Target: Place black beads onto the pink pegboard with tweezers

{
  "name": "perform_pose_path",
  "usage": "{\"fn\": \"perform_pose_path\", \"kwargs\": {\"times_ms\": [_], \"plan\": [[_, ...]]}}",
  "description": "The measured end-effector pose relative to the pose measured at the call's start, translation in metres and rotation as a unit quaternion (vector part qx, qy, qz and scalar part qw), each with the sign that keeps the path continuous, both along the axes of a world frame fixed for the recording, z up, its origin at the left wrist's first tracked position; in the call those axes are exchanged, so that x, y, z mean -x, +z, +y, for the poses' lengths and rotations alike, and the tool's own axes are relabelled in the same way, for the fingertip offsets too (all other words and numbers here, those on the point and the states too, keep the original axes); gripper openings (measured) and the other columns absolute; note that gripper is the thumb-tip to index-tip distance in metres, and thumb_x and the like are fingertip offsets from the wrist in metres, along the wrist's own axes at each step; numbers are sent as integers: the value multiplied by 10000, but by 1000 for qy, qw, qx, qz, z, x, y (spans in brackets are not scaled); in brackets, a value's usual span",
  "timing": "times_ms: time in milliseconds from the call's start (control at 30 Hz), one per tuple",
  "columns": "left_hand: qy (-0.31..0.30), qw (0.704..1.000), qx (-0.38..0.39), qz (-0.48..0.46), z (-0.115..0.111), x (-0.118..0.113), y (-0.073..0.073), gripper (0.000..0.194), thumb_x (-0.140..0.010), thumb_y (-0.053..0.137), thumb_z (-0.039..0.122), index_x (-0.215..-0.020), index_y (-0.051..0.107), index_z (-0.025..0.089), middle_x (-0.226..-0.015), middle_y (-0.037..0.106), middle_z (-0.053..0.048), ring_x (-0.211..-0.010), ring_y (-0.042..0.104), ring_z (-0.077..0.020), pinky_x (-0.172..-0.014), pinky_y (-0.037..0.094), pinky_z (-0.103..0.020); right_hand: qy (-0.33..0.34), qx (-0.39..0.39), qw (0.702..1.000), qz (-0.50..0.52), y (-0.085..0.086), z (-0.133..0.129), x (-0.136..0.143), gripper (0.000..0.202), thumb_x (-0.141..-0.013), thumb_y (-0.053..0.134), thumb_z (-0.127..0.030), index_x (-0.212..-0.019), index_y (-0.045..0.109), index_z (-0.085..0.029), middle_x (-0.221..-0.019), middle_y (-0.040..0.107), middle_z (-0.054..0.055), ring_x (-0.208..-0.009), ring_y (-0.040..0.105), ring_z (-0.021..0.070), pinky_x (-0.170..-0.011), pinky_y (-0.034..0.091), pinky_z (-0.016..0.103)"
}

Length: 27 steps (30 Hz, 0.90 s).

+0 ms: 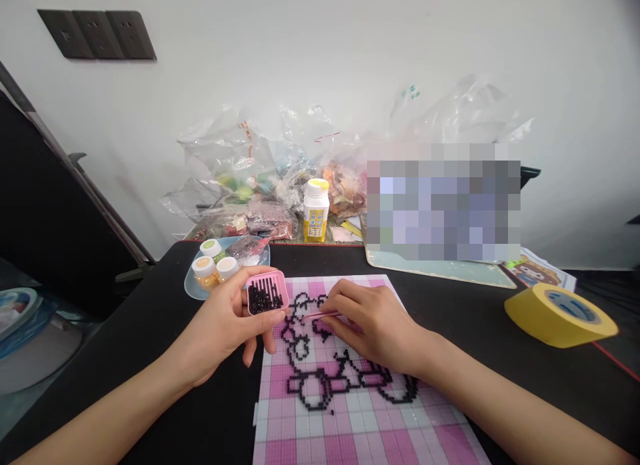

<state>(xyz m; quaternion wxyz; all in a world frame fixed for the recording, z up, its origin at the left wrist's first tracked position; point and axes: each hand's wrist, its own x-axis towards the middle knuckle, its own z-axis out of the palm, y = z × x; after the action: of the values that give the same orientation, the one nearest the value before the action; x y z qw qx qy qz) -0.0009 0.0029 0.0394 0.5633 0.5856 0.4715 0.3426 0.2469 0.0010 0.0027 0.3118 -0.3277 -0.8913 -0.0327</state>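
Observation:
My left hand grips a small pink tray between thumb and fingers, above the left edge of the pegboard. Black beads lie in it, some lined up in its grooves, others heaped. In my right hand is a pair of pink tweezers, pinched between thumb and fingers, its tips over the upper part of the board. The pink and white checked pegboard lies flat on the table, with an outline of black beads on it. My right hand hides part of that outline.
A blue plate at the back left carries several small jars and a bag. Behind stand a white and yellow bottle and clear plastic bags. At right are a yellow tape roll and a pale board below a blurred patch.

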Motion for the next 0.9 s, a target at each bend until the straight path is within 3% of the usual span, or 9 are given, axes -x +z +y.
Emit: {"fn": "perform_pose_path", "kwargs": {"times_ms": [500,800,900], "plan": [[20,1000,11,21,-3,-1,5,593,-770,836,371,-1252,534,205,-871,746,-70,-503,658,-141,-340,416,-161,-10,-7,1000,21,4,-1,0,197,-1022,506,-253,-950,667,-165,-850,671,33,-655,613,121,-535,423,240],[-21,1000,9,12,1,-2,1,584,-781,831,346,-1236,513,164,-659,720,-7,-460,620,-124,-329,433,-133,-17,-40,998,52,4,-1,1,180,-1018,507,-228,-959,659,-152,-845,673,36,-658,627,119,-515,426,230],[-27,999,11,19,1,-2,-1,597,-776,829,341,-1244,506,157,-679,739,-28,-467,633,-133,-325,437,-136,-24,-54,996,71,4,-2,2,178,-1022,504,-229,-966,656,-156,-844,673,34,-658,623,111,-502,416,224]]}}
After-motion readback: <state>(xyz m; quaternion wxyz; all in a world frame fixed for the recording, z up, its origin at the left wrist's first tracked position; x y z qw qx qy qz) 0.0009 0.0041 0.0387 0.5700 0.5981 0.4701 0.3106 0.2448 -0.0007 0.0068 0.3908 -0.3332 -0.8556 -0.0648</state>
